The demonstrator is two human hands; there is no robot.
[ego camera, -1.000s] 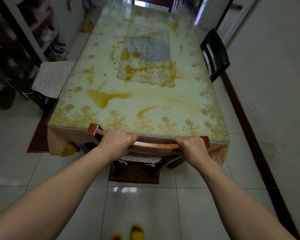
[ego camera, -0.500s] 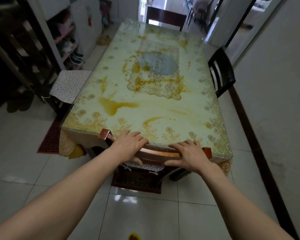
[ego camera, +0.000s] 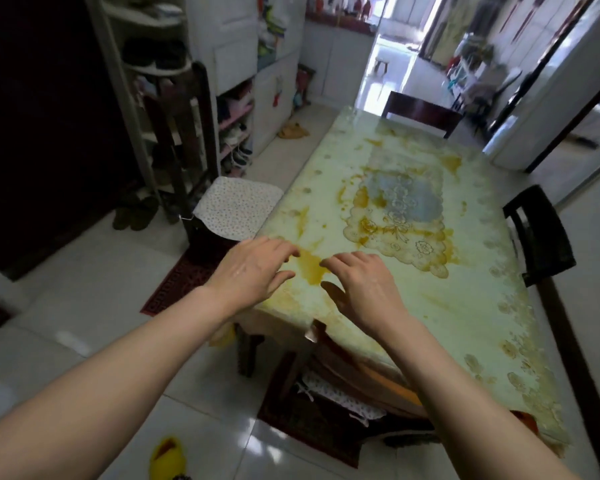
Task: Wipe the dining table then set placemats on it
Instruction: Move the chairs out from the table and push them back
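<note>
Running lengthwise away from the viewer, the dining table (ego camera: pixel 413 278) lies under both empty, loosely spread hands (ego camera: pixel 305 275).

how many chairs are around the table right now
4: dark wooden chair at the far end, black chair on the right, cushioned chair on the left, brown wooden chair tucked under the near end. Others may be hidden.

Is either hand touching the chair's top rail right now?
Apart. The head view shows the left hand and right hand open above the table, well clear of the chair's top rail.
</note>
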